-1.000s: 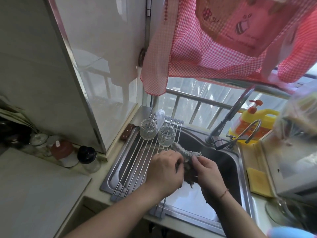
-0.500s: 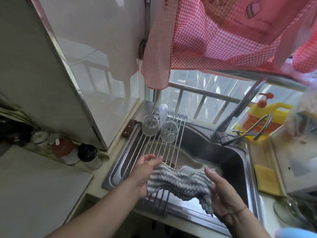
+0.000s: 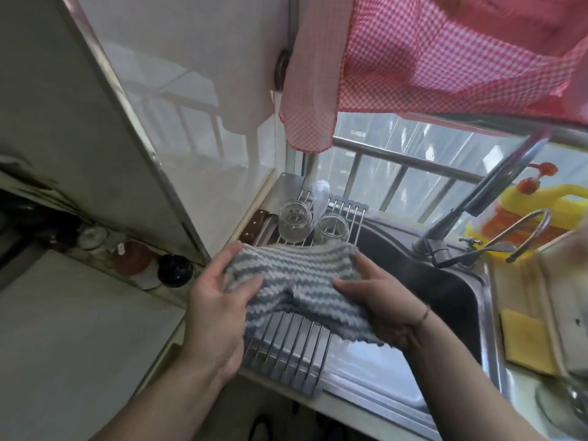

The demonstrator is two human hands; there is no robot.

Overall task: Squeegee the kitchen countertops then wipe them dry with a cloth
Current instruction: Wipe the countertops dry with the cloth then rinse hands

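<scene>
While you hold the striped cloth (image 3: 296, 281) spread between both hands, it hangs above the roll-up drying rack (image 3: 286, 351) at the left side of the sink (image 3: 445, 291), its lower edge drooping toward the rack bars. Your left hand (image 3: 216, 300) pinches the cloth's left edge, thumb on top, and your right hand (image 3: 378, 297) grips the right edge, fingers closed on the fabric. Two glass jars (image 3: 294, 226) stand on the rack just behind the cloth.
</scene>
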